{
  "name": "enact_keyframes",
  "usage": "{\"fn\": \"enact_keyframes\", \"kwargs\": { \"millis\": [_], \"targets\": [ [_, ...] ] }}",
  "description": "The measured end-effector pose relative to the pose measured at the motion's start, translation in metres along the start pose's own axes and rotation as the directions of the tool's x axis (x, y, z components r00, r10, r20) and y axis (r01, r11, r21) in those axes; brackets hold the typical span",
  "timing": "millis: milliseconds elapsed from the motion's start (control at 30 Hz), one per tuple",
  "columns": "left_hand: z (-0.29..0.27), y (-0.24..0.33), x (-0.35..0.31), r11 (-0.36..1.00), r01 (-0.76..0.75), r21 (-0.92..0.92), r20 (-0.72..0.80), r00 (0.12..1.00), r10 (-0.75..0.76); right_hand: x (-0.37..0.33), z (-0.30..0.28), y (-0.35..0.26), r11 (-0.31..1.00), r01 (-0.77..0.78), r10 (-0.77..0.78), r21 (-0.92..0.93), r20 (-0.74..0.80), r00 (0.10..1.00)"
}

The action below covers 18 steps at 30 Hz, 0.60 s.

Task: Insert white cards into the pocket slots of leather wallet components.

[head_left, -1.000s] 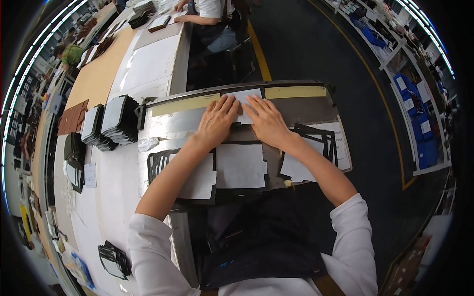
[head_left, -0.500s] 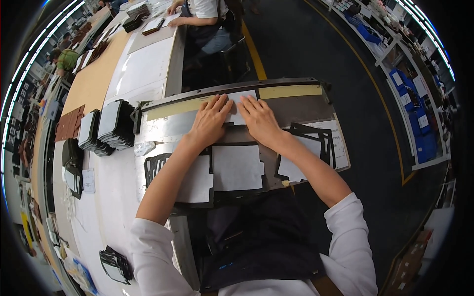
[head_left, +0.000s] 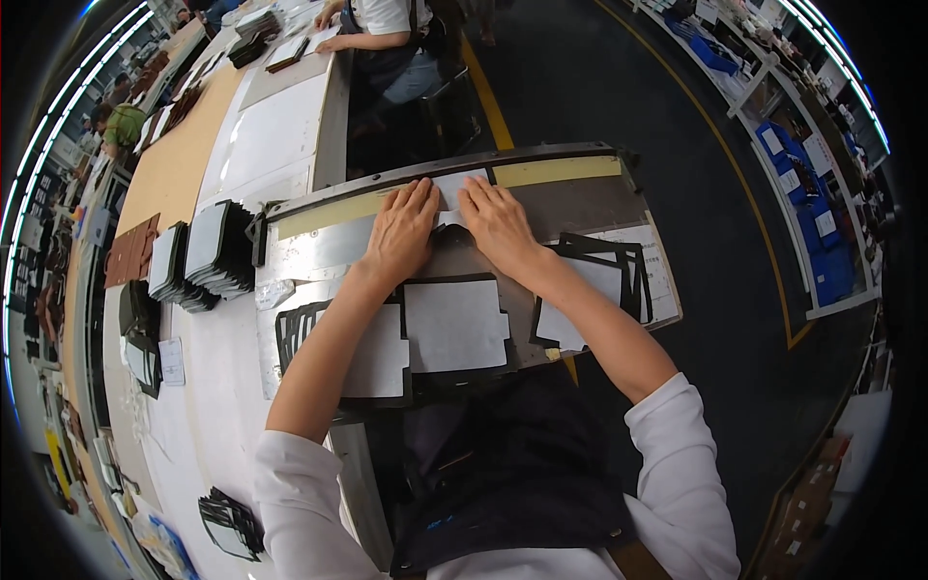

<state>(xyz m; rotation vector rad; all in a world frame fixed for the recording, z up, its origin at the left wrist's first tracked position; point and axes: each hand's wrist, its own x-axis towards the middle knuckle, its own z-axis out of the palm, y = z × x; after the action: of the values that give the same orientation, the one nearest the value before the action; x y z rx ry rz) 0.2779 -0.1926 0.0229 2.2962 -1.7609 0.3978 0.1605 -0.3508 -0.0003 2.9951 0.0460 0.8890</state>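
Note:
Both hands lie on a white-faced, dark-edged panel [head_left: 462, 184] near the back rail of a metal-topped work board [head_left: 333, 253]. My left hand [head_left: 402, 224] rests on its left side, fingers stretched out and pointing away. On its right side, my right hand [head_left: 495, 220] also has its fingers extended. The panel's near edge bends up a little between my hands; both thumbs are mostly hidden. Closer to me lie another white panel with a dark border [head_left: 454, 324], an overlapping row of such panels [head_left: 375, 360] partly under my left forearm, and a fanned group [head_left: 580, 300] under my right forearm.
Left of the board, stacks of dark-edged panels [head_left: 217, 242] and brown pieces [head_left: 132, 253] stand on a long white table [head_left: 208, 387]. A small clear plastic bag [head_left: 275, 294] lies on the board. Another person [head_left: 387, 48] sits at the far table. Shelves with blue bins [head_left: 829, 275] line the right.
The view has shifted slightly. My hands remain on the panel by the back rail, and its near edge now shows bent up between them.

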Motion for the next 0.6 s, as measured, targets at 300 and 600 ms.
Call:
{"fn": "enact_keyframes", "kwargs": {
  "millis": [300,600],
  "targets": [
    [-0.007,0.005,-0.001,0.997,0.019,-0.069,0.009,1.000,-0.018,0.000,0.000,-0.001,1.000,-0.003,0.003,0.014,0.006,1.000],
    [-0.016,0.009,0.001,0.996,-0.001,-0.084,0.038,0.999,0.004,0.002,-0.012,-0.001,0.991,-0.012,0.010,0.132,0.014,1.000]
  ]
}}
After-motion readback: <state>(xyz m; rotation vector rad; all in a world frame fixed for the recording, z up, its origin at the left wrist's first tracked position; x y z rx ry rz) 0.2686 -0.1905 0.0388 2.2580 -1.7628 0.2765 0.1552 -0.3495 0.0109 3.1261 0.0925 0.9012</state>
